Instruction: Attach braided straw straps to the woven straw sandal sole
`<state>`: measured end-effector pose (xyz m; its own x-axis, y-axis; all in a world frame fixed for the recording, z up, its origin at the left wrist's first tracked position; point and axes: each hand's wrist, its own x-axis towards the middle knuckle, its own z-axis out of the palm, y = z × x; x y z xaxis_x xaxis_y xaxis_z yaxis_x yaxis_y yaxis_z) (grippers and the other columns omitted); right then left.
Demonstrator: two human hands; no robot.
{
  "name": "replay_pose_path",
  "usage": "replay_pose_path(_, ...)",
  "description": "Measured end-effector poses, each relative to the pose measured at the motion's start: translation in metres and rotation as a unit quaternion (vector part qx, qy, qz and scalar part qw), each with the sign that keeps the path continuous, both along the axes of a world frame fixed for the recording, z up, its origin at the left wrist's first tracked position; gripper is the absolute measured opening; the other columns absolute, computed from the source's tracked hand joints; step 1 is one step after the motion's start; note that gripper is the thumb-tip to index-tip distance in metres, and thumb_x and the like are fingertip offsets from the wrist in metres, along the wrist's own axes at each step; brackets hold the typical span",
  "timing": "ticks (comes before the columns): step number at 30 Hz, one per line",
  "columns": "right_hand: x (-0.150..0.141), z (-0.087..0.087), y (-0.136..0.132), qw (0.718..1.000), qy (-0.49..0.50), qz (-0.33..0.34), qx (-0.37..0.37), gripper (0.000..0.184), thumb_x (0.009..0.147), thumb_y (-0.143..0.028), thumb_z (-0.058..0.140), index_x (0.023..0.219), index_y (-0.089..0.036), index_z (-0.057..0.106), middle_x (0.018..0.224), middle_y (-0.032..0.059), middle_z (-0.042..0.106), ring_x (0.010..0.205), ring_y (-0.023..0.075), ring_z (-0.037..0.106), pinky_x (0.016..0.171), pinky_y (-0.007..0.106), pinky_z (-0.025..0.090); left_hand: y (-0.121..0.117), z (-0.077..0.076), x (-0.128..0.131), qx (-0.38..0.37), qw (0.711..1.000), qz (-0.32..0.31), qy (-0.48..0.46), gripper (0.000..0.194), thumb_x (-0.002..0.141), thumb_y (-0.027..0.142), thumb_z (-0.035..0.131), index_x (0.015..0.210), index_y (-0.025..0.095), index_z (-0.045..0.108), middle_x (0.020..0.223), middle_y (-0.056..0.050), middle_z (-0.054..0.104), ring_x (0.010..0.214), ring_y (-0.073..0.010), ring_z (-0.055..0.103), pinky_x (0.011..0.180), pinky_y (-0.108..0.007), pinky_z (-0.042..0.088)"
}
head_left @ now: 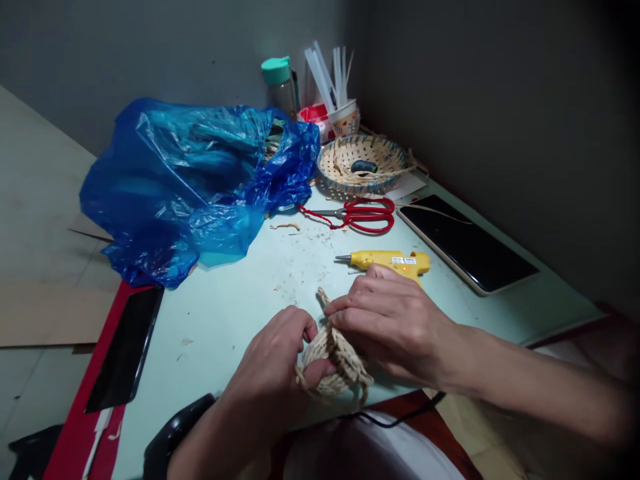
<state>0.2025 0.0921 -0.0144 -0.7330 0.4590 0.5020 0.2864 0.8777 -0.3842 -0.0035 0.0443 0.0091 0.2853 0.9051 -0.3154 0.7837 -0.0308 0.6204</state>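
A small woven piece of pale braided straw cord point(336, 383) is held between both hands over the near edge of the table. My left hand point(280, 357) grips it from the left, with the thumb laid across its front. From the right, my right hand point(390, 320) pinches its upper part, where a short cord end point(323, 295) sticks up. Loose cord loops hang at the lower side of the piece. Just beyond my right hand lies a yellow glue gun point(390, 261), its nozzle pointing left and its handle partly hidden by the hand.
Red-handled scissors point(370, 215) lie past the glue gun. Behind them stands a woven basket point(330, 173) holding a dark thread spool point(364, 167). A blue plastic bag point(200, 173) covers the back left. A tablet point(465, 240) lies right, a phone point(125, 347) left. A black cable point(400, 421) runs along the near edge.
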Motion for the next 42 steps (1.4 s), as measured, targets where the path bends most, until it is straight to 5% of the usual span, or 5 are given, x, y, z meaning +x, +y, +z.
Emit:
replay_pose_path(9, 0.003, 0.019, -0.023, 0.992, 0.059, -0.06, 0.097, 0.019, 0.098, -0.01, 0.048, 0.1, -0.012, 0.067, 0.105, 0.0038, 0.076, 0.087, 0.0193, 0.057, 0.073, 0.04, 0.037, 0.005, 0.01, 0.005, 0.056, 0.98, 0.116, -0.153, 0.003, 0.095, 0.027, 0.047, 0.094, 0.025, 0.045, 0.085, 0.003, 0.051, 0.079, -0.0166, 0.049, 0.074, -0.032, 0.038)
replay_pose_path(16, -0.005, 0.025, -0.032, 0.968, 0.16, -0.178, -0.071, 0.015, 0.091, -0.012, 0.063, 0.096, -0.022, 0.072, 0.102, 0.0028, 0.069, 0.09, 0.0189, 0.051, 0.078, 0.037, 0.042, 0.004, 0.004, 0.016, 0.101, 0.95, 0.155, -0.252, 0.012, 0.095, 0.022, 0.052, 0.104, 0.03, 0.053, 0.094, 0.006, 0.06, 0.087, -0.0138, 0.057, 0.078, -0.027, 0.042)
replay_pose_path(22, -0.013, 0.03, -0.029, 0.946, 0.194, -0.247, -0.084, 0.021, 0.089, -0.009, 0.065, 0.091, -0.026, 0.076, 0.123, 0.004, 0.063, 0.105, 0.0237, 0.047, 0.088, 0.043, 0.043, 0.002, -0.001, 0.028, 0.182, 0.915, 0.144, -0.329, 0.029, 0.094, 0.015, 0.054, 0.104, 0.038, 0.069, 0.105, 0.009, 0.071, 0.099, -0.0112, 0.064, 0.089, -0.02, 0.045)
replay_pose_path(29, -0.02, 0.029, -0.029, 0.936, 0.205, -0.28, -0.062, 0.018, 0.089, -0.007, 0.061, 0.087, -0.017, 0.076, 0.138, 0.0079, 0.059, 0.109, 0.026, 0.046, 0.093, 0.047, 0.043, 0.001, 0.0, 0.03, 0.159, 0.912, 0.232, -0.299, 0.031, 0.092, 0.029, 0.059, 0.123, 0.032, 0.063, 0.123, 0.003, 0.068, 0.111, -0.016, 0.06, 0.095, -0.025, 0.044)
replay_pose_path(42, -0.019, 0.031, -0.036, 0.928, 0.201, -0.314, -0.024, 0.019, 0.089, -0.01, 0.059, 0.079, -0.02, 0.072, 0.134, 0.0047, 0.062, 0.103, 0.0262, 0.048, 0.088, 0.047, 0.04, 0.003, 0.006, 0.029, 0.103, 0.913, 0.25, -0.306, 0.011, 0.087, 0.028, 0.062, 0.097, 0.028, 0.067, 0.091, 0.006, 0.072, 0.08, -0.0119, 0.064, 0.072, -0.018, 0.049)
